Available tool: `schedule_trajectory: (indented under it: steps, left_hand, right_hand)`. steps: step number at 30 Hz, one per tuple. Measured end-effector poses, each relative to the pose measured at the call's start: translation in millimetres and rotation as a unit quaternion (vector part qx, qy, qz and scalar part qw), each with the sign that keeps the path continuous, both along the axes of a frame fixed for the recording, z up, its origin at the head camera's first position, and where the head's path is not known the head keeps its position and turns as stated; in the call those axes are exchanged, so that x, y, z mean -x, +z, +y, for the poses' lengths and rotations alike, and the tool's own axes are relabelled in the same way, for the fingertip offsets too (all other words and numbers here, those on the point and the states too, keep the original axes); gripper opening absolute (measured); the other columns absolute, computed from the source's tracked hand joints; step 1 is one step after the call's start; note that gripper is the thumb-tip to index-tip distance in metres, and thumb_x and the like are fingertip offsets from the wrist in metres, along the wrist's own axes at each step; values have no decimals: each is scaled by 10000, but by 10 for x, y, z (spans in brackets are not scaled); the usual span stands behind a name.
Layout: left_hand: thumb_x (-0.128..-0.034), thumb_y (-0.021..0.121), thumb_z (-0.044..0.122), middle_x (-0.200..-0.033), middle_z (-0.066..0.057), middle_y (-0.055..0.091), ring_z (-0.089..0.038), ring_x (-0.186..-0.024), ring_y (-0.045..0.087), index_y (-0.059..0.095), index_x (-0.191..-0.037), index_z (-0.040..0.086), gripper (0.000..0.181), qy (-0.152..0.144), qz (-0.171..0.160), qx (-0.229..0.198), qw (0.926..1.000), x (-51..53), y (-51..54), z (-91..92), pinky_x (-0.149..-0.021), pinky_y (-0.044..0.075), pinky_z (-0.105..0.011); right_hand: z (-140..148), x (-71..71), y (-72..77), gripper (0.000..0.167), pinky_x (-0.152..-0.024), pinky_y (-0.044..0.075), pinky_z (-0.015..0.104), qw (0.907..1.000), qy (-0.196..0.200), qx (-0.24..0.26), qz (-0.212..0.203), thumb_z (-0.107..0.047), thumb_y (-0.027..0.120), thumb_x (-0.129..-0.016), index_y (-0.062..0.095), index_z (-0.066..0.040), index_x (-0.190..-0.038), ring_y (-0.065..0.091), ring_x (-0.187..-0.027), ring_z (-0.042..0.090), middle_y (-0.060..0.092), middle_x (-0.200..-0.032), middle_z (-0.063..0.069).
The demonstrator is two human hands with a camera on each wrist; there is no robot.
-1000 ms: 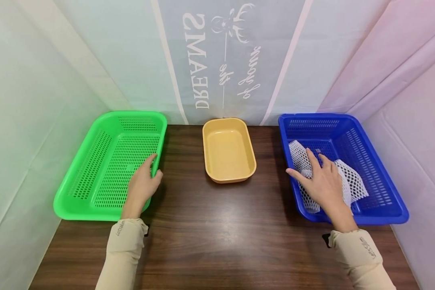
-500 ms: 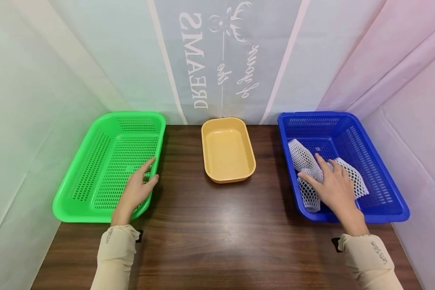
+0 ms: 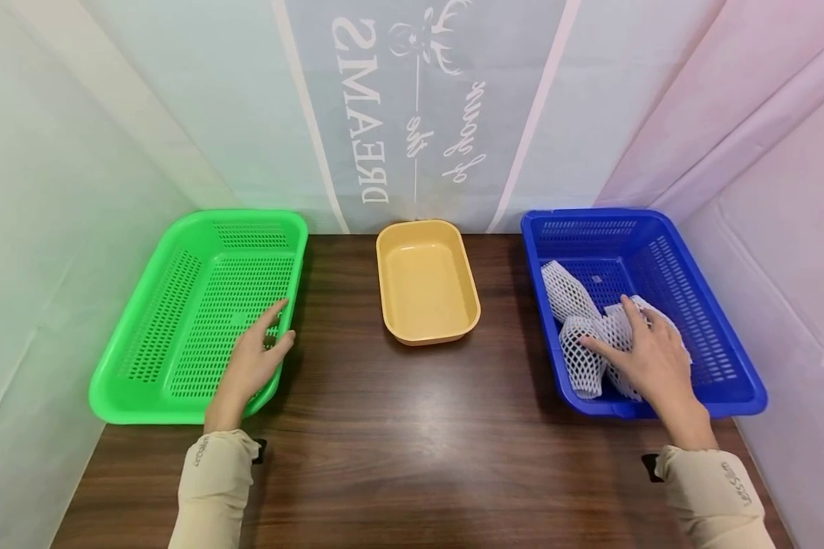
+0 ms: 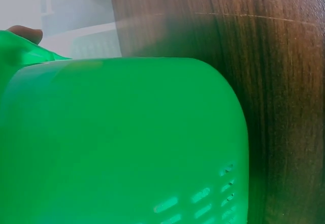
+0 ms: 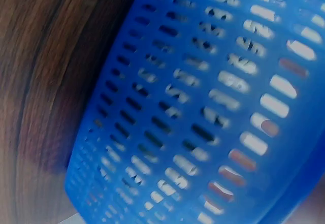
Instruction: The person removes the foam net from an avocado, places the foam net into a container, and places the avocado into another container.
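Note:
My left hand [image 3: 247, 366] hovers at the right rim of the green basket [image 3: 103, 396], thumb and forefinger spread apart; its other fingers are hidden. In the left wrist view, a fingertip [image 4: 26, 32] shows beyond the basket's rim. Over in the blue basket [image 3: 748, 381], several white foam net sleeves [image 3: 581, 358] lie bunched toward the left and middle. My right hand [image 3: 659, 366] is over the right-hand sleeves, fingers loosely spread and thumb pointing left. Nothing is plainly pinched there. Through the slots of the blue basket's wall [image 5: 167, 107], white netting and bits of fingers show.
A yellow tray [image 3: 429, 335] stands between the two baskets at the back of the dark wood table [image 3: 412, 442]. Behind it hangs a printed cloth [image 3: 426, 114] with mirrored lettering. Pale cloth walls [image 3: 34, 252] close in the left and right sides.
My right hand has moved rightward and nearer to me, uncovering more of the left and middle net sleeves. My left hand has drawn slightly left and back along the green rim.

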State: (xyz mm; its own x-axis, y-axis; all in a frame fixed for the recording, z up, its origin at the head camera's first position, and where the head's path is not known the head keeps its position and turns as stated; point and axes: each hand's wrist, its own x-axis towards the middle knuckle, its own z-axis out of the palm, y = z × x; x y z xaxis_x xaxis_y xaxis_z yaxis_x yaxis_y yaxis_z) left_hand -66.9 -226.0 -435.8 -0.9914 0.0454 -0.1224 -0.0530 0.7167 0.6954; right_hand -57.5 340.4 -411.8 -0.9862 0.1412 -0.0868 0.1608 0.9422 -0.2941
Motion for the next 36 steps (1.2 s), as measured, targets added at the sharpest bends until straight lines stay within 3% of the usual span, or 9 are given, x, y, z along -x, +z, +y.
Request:
schedule_trajectory:
  steps: [7,17,23,30,36]
  left_hand:
    - [-1038,495,387,-1517,-284,396,-510,-1237,524,223,-1586,330,615,-11,-103,-198,9997,-16,-11,-36,-923,501,-631]
    - [-1007,524,474,-1515,-275,401,-505,-1267,511,235,-1581,342,655,-25,-235,-466,9986,-36,-14,-89,-946,495,-631]
    - [-995,564,453,-1524,-279,389,-512,-1275,504,254,-1575,347,667,-52,-308,-636,9975,-50,1,-101,-963,492,-629]
    - [-966,610,466,-1512,-267,410,-500,-1265,523,297,-1560,358,680,-74,-327,-640,9974,-72,-1,-129,-942,518,-604]
    - [-942,657,445,-1500,-205,459,-440,-1218,581,403,-1525,293,654,-55,-77,-633,9980,-76,-35,-135,-879,563,-537]
  right_hand:
    - [137,-40,22,1101,-863,300,787,9995,-64,220,-218,-664,666,-831,113,-106,-1602,272,-1235,696,211,-1529,395]
    - [305,-55,33,1127,-962,237,811,9963,445,678,-271,-505,815,-760,207,6,-1560,212,-1286,702,232,-1491,441]
    - [346,-80,20,1158,-951,242,784,9965,414,669,-290,-455,864,-708,222,12,-1552,211,-1243,700,253,-1454,456]
    - [344,-76,-52,1144,-836,324,747,9976,233,619,-202,-364,913,-651,275,71,-1495,256,-1166,707,222,-1330,554]
    - [344,-77,-56,1086,-766,394,702,9966,197,559,-577,-324,888,-686,262,69,-1481,341,-1051,676,230,-1255,542]
